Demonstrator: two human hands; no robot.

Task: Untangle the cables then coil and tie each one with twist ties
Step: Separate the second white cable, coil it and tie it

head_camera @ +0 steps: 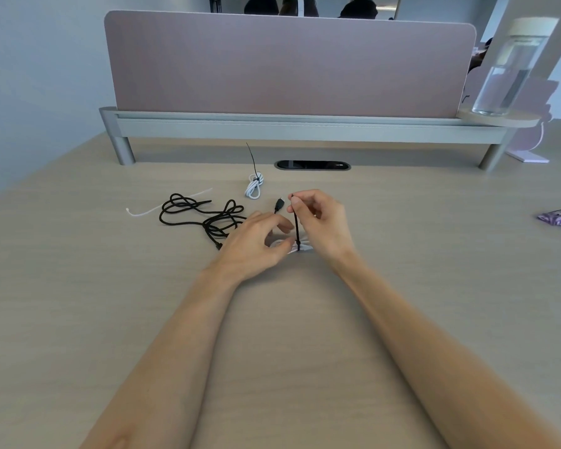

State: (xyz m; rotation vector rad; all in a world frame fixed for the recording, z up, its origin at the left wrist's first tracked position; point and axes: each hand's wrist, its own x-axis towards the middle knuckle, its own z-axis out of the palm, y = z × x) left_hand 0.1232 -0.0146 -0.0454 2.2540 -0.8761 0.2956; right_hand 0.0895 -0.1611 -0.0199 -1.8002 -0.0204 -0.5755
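As the right hand (321, 222) pinches the tail of the black tie (297, 230) looped round the white coil (306, 249), gripped mid-table (402, 286) toward the far edge by the left hand (256, 246), a straight, steady upward pull should cinch it snug without spilling loops

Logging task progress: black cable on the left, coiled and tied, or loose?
Loose: the black cable lies in sprawling, irregular loops on the desk, with no tie around it.
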